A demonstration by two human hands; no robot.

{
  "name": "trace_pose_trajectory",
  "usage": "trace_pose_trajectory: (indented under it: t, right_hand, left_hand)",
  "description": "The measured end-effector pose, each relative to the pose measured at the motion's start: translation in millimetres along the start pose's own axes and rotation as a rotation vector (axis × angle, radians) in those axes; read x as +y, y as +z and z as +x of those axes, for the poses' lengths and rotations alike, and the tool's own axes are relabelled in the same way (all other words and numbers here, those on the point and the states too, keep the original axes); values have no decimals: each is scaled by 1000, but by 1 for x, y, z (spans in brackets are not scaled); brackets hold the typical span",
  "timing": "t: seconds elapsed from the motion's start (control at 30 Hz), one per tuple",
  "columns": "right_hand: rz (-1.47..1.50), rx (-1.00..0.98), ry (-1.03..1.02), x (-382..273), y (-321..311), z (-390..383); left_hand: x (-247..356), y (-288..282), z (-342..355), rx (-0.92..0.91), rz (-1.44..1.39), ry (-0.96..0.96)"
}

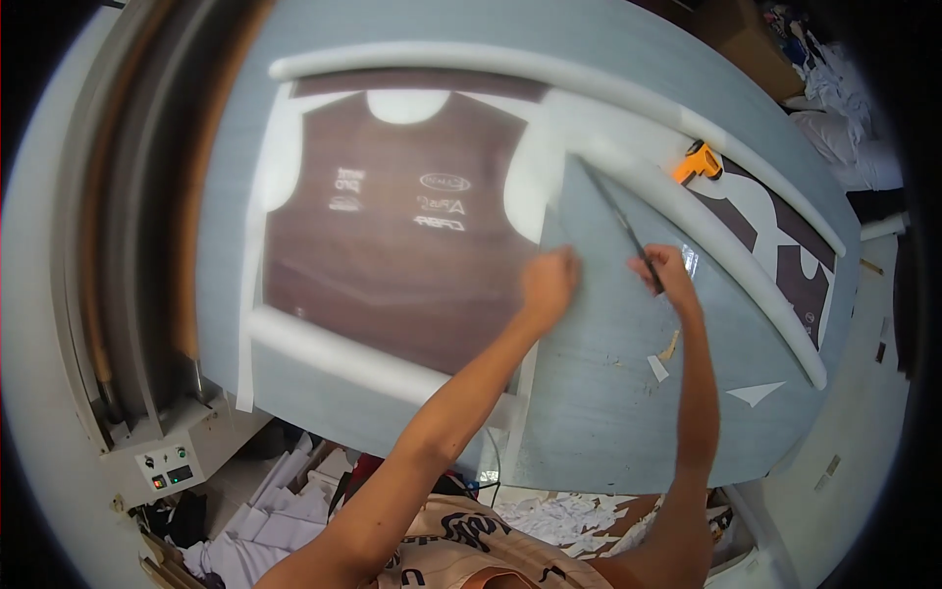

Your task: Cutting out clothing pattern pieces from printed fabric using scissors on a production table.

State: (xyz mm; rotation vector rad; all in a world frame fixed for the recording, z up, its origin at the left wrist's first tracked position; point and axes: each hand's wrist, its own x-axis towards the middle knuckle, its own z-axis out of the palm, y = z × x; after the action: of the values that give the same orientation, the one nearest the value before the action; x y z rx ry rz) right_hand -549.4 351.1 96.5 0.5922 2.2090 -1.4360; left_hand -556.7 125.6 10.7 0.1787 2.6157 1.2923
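Note:
My right hand (659, 265) grips a long, thin dark tool (624, 221) that slants up toward the rolled paper edge. My left hand (551, 278), blurred, is curled at the right edge of a white-bordered sheet printed with a maroon shirt panel (392, 265); what its fingers hold, if anything, is unclear. The sheet's top and bottom edges are curled into rolls. A second rolled sheet (706, 216) runs diagonally to the right, with an orange tape-gun-like tool (701, 159) on it and more maroon printed pieces (795, 285) beyond.
The pale blue-grey table (608, 432) has small paper scraps (756, 393) on it. A long roller machine (147, 245) with a control panel (165, 467) borders the left. White paper waste (549, 515) lies below the front edge, and white fabric (834, 147) is piled at back right.

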Motion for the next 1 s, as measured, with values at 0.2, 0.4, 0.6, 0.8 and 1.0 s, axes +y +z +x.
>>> trace_pose_trajectory:
  t: [0.2, 0.4, 0.6, 0.8, 1.0]
  right_hand:
    - [458, 218, -16, 74, 88, -72]
    - [804, 309, 30, 109, 129, -150]
    - [771, 289, 33, 117, 116, -182]
    - [484, 286, 39, 114, 17, -186]
    - [462, 224, -8, 87, -14, -150]
  left_hand:
    - [-3, 16, 40, -144, 491, 322]
    - [25, 43, 68, -441, 749, 515]
    - [31, 52, 26, -683, 745, 774]
    - [32, -19, 3, 29, 570, 606]
    - [6, -108, -25, -423, 487, 151]
